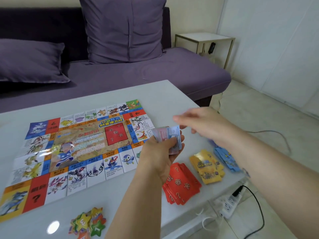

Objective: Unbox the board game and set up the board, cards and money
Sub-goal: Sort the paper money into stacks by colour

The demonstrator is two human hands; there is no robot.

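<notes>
The star tokens (88, 223) sit closest to me, heaped near the table edge behind my left wrist and well back from my fingertips. They are out of the way because I don't need them for this step.

My left hand (159, 152) is raised over the table (155, 94). Its fingers (170, 143) and thumb curl round the bottom of the money (170, 135), a small sheaf of pink and blue notes held upright. The top edges stick out above the grip, I think so that single notes can be peeled off.

My right hand (202, 121) hovers just beyond and above those edges. Its fingers (183, 118) are stretched loosely toward the notes. They are blurred, and I can see nothing between them.

The board (77, 149) lies unfolded and flat, just left of my left knuckles. My hand covers its near right corner.

Below my left palm is the red card pile (181, 187). The yellow card pile (207, 166) comes next, and the blue card pile (226, 157) is partly hidden under my right forearm. The three run in a row along the board's right side, each colour on its own and within easy reach.

By my reckoning the board and cards are laid out. What remains is to sort the money and set it down.
</notes>
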